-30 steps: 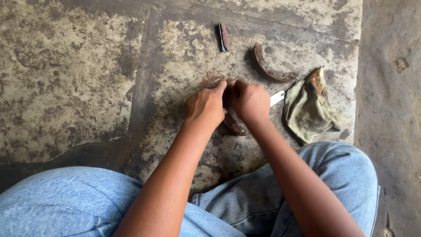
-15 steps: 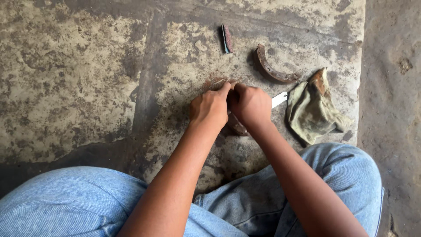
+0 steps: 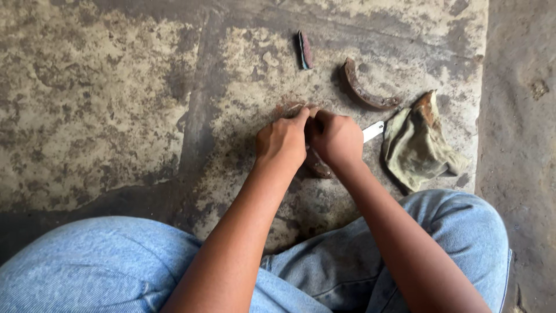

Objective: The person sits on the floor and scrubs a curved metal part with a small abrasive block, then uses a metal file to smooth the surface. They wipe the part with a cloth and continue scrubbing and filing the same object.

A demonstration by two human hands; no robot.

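Stained concrete floor (image 3: pixel 116 104) under a seated person in jeans. Olive rag (image 3: pixel 417 145) at 3 o'clock of the hands. Left hand (image 3: pixel 282 142) and right hand (image 3: pixel 337 139) touching, both curled tight on a curved rusty piece (image 3: pixel 318 168) pressed to the floor. Second rusty curved shoe (image 3: pixel 365 93) at 1 o'clock. White blade tip (image 3: pixel 373 131) pokes out beside the right hand. Small flat block (image 3: pixel 304 50) at 12.

You look down on a stained, worn concrete floor (image 3: pixel 104 104) crossed by dark seams, lit by soft, even daylight.

Soft even daylight, sharp focus
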